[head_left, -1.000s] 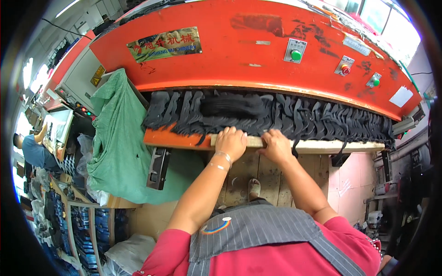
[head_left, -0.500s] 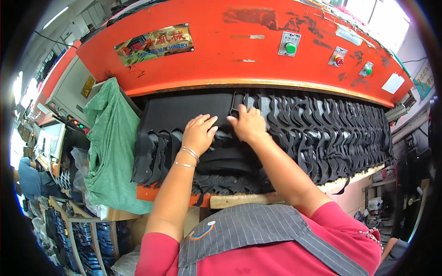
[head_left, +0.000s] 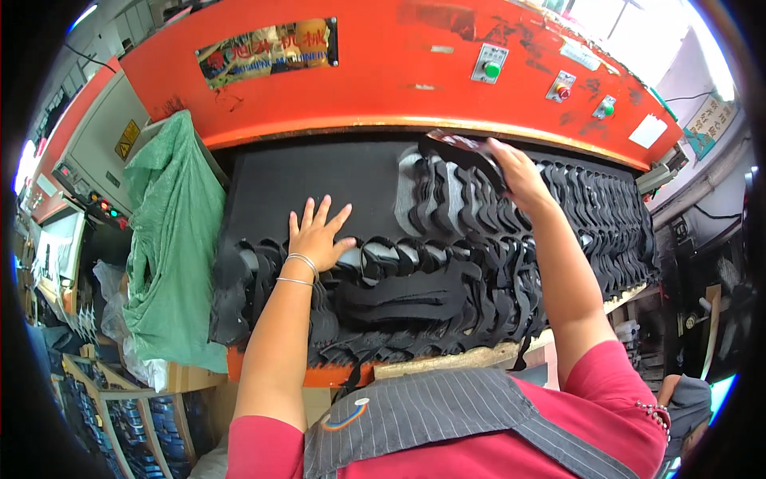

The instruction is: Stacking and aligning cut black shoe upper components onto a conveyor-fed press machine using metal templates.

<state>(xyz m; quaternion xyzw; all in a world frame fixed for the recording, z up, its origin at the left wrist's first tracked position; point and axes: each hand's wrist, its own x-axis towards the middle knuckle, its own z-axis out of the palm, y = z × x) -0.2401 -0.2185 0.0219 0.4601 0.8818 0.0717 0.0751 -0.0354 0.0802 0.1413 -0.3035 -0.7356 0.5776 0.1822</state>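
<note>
My left hand (head_left: 318,235) lies flat with its fingers spread on a smooth black sheet (head_left: 311,180). Raised over the cut sheet on the right is my right hand (head_left: 523,177), closed on the edge of a dark, curved cutting die (head_left: 471,157), tilted and partly blurred. Under and beside the die, a row of wavy black cut strips (head_left: 447,195) stands with grey gaps between them. Nearer me, a stack of loose black cut pieces (head_left: 403,297) rests just right of my left wrist.
An orange press beam (head_left: 375,88) spans the far side, with a green button (head_left: 491,70) and a red button (head_left: 563,92). Green cloth (head_left: 171,247) hangs at the left. A pale wooden edge (head_left: 447,359) runs along the front. Shelves of blue pieces (head_left: 132,427) stand lower left.
My right hand has lifted the cutting die and moved right. My left hand has shifted slightly left and its fingers have spread on the sheet. More grey-gapped cut strips show where the die was.
</note>
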